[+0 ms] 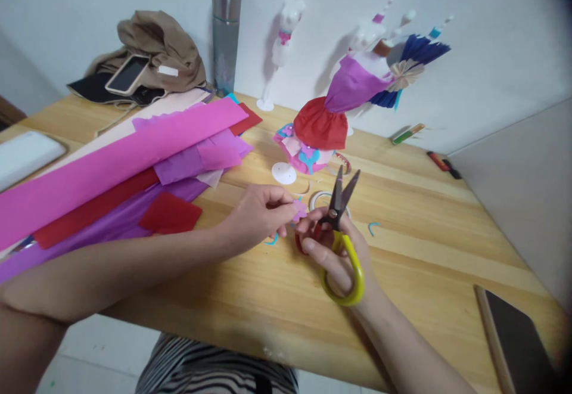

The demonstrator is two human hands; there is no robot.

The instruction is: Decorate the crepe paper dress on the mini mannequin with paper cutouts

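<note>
My left hand (268,209) pinches a small pink paper flower (300,210) over the middle of the table. Close beside it, my right hand (335,251) holds scissors (336,212) with one yellow and one red handle loop. Their blades point up and away from me, spread apart. Behind the hands stands a small dress form (357,81) in a purple top, a red gathered skirt (320,123) and a pink lower layer with blue and pink cutouts. A roll of tape (318,197) lies partly hidden behind my right hand. Blue paper scraps (373,227) lie nearby.
Pink, red and purple paper sheets (120,161) cover the table's left side. Along the wall are a brown cloth bag (165,48), a phone (128,74), a grey flask (226,42) and more small dress forms (281,36). A dark tablet-like object (513,334) lies front right.
</note>
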